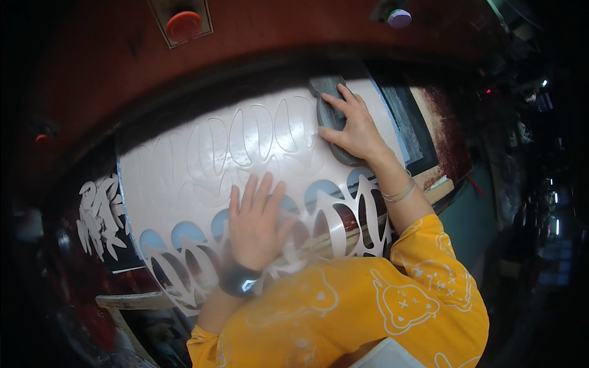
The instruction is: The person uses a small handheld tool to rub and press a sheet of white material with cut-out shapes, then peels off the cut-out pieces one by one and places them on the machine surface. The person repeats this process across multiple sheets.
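Observation:
A pale sheet [178, 202] lies across the bed of a dark red machine. Curved outlines are pressed into its far part, and its near edge is a lattice of cut-out holes. At its right side is a dark grey, curved block that looks like a cutting die [331, 116]. My right hand [356, 126] grips this die from above, thumb on its left edge and fingers over its top. My left hand [256, 230], slightly blurred, is open with fingers stretched out, palm down over the sheet's near middle, holding nothing. Whether it presses on the sheet I cannot tell.
Above the bed hangs the red machine head [264, 37], with a red push button [184, 26] and a pale purple knob [399, 18]. Several cut pale pieces [101, 214] are heaped at the left. A wooden strip [138, 300] runs along the near edge.

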`<state>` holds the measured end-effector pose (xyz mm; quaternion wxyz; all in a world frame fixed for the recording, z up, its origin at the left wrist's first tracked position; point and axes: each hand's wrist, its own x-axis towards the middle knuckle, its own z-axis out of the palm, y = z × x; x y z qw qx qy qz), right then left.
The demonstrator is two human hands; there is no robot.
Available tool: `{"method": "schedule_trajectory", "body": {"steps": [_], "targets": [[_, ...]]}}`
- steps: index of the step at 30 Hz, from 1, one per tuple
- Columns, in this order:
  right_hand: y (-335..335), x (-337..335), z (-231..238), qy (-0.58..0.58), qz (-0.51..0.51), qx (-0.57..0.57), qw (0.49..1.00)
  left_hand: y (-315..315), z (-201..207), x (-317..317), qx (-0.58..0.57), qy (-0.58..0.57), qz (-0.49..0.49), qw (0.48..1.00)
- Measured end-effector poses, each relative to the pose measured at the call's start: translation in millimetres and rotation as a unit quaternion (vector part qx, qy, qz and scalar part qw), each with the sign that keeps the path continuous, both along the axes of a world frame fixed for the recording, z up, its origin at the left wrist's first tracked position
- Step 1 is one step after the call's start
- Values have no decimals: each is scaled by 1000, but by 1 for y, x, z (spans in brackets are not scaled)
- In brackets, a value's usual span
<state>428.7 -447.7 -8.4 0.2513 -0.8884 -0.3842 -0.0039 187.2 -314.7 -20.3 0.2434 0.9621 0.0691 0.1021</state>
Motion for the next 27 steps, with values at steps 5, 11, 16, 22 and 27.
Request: {"method": "schedule_trajectory", "body": {"steps": [5, 11, 16, 22, 27], "targets": [[-24, 15, 14, -100, -63, 226, 967, -9, -4, -27, -159, -129, -3, 979], [-27, 50, 73, -272, -157, 433, 845, -57, -18, -50, -121, -145, 48, 981], [-32, 45, 71, -282, -150, 416, 852, -72, -30, -51, -66, -198, 68, 976], [-129, 6, 0, -165, -151, 374, 900, -69, -35, -54, -26, -177, 35, 983], [-200, -33, -39, 68, -230, 76, 968, -76, -38, -58, 17, -127, 53, 990]]}}
